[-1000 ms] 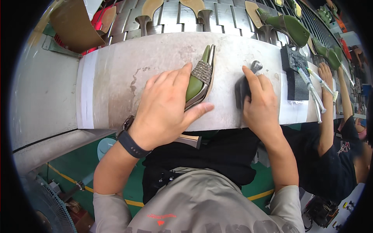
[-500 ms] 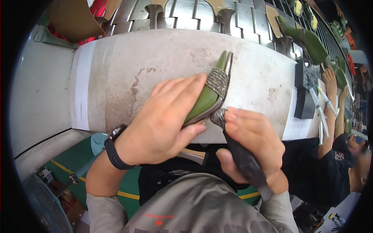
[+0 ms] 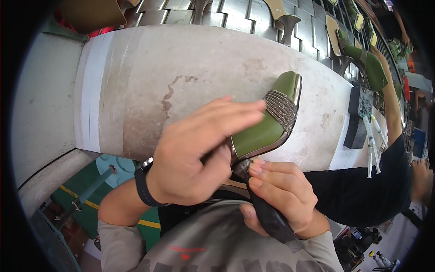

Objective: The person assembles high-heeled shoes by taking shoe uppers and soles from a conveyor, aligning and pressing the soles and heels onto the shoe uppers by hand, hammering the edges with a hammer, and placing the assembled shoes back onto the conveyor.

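Observation:
A green shoe (image 3: 260,134) with a dark glittering band (image 3: 279,111) across its front is held over the near part of the white worktable, toe pointing away and to the right. My left hand (image 3: 199,149) is closed around its rear part, fingers stretched along the upper and thumb bent underneath, so the back of the shoe is hidden. My right hand (image 3: 283,192) grips a long black tool (image 3: 272,215) with a dark rounded tip. That tip touches or lies very close to the shoe's near sole edge, beside my left thumb; exact contact cannot be made out.
Past the worktable (image 3: 217,59) runs a metal slat conveyor (image 3: 181,17) carrying more shoes, one a green shoe (image 3: 374,68). On the right stands a black block (image 3: 358,118) with syringes (image 3: 370,145) leaning at it. A co-worker's arm (image 3: 392,99) reaches toward the conveyor nearby.
The shoe has moved rightward and nearer me, and has turned so more of its green upper and band shows. My right hand with the black tool has come nearer and slightly left.

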A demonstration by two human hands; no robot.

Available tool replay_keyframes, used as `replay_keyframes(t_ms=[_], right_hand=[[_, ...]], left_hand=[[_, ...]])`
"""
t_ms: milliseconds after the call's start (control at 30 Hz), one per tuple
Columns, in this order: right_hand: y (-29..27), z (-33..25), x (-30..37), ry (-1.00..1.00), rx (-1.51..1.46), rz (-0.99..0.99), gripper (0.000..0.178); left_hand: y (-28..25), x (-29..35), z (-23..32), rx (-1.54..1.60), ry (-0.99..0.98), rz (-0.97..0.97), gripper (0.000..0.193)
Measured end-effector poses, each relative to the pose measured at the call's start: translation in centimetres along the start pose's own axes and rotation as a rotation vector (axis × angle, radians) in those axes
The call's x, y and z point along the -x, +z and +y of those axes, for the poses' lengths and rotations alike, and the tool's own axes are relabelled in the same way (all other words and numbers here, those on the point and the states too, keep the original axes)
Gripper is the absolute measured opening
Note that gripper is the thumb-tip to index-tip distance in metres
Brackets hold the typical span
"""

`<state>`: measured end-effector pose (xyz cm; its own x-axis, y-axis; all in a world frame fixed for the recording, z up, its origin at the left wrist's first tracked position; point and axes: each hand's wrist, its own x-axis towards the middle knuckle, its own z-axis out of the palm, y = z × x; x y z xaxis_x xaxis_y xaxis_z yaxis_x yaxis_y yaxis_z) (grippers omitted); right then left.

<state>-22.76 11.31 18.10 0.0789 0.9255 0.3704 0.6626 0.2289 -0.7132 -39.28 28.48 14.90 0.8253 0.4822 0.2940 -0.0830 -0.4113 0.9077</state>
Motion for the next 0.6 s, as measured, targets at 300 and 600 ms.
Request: replay_keyframes(t_ms=[300,600], right_hand=[[1.0,0.6,-0.8,-0.009,-0.114,-0.031,0.042],[2.0,1.3,1.8,0.009,-0.191,0.065,0.042]], left_hand=[[2.0,-0.3,0.2,-0.324,-0.041,0.207,0.038],[1.1,-0.7,-0.5,-0.333,-0.122,0.109,0.033]])
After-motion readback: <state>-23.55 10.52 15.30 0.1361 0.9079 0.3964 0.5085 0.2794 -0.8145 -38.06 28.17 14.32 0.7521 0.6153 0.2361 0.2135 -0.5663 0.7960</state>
